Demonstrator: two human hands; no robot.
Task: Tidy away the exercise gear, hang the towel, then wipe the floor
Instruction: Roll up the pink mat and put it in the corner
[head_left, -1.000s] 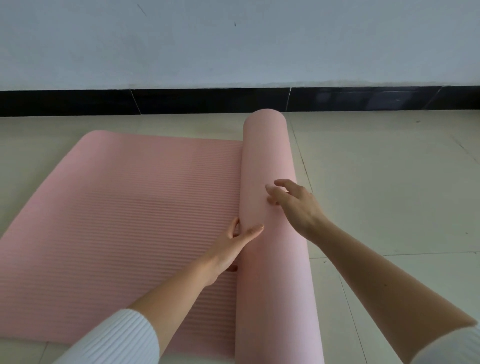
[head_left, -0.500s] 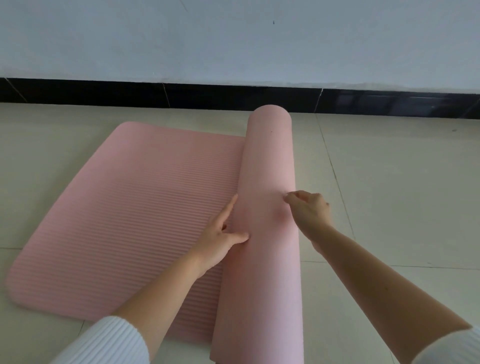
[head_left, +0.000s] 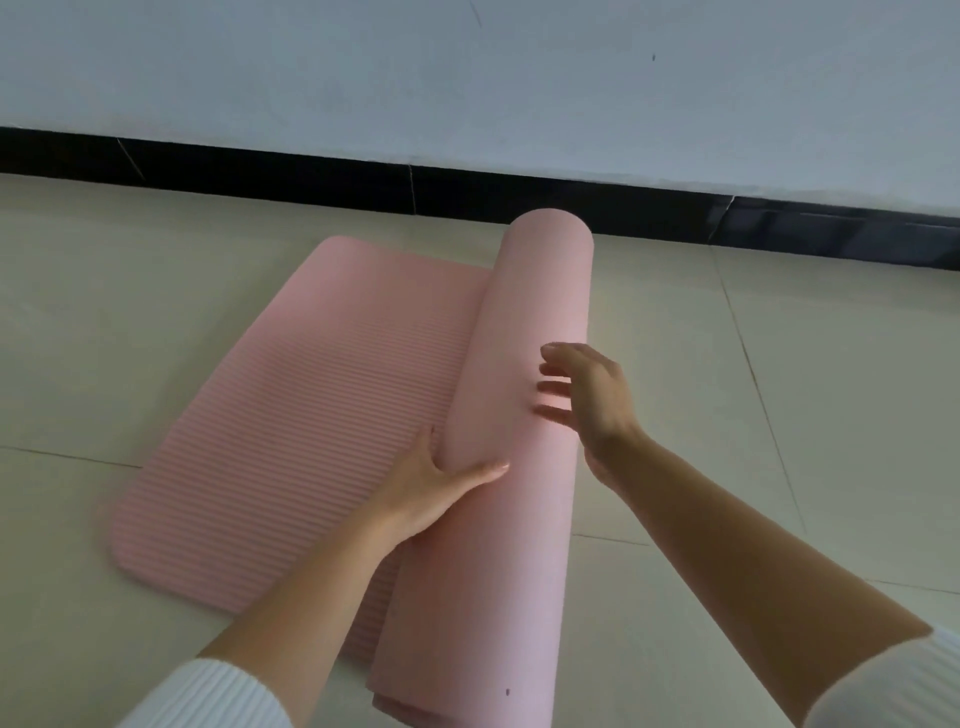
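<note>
A pink exercise mat (head_left: 291, 415) is seen through the head camera on the pale tiled floor (head_left: 779, 415), partly rolled. The ribbed flat portion is spread to the left, and the roll (head_left: 524, 312) is laid along its right edge, running from the bottom of the frame up toward the black skirting board (head_left: 311, 174) at the foot of the white wall (head_left: 467, 78). The roll's far end is found just short of that skirting. The left hand (head_left: 431, 488) is placed against the roll's left flank, right at the crease where roll meets flat mat. Its fingers are kept straight and tucked along that crease, partly hidden, while the thumb is stretched out across the smooth pink surface. No grip is closed here: the hand is held wide and pressed flat. The right hand (head_left: 592, 400) is seen at the roll's right side, a little farther up, with its fingers reaching over the top of the curve. It is blurred, so contact with the roll cannot be confirmed, but nothing is clasped in it and the fingers are splayed wide. Both forearms are bare, with a white ribbed sleeve (head_left: 208, 696) seen on the left arm and a white cuff (head_left: 893, 686) glimpsed at the lower right corner. A small dark speck (head_left: 507, 691) is noted on the roll near its close end.
</note>
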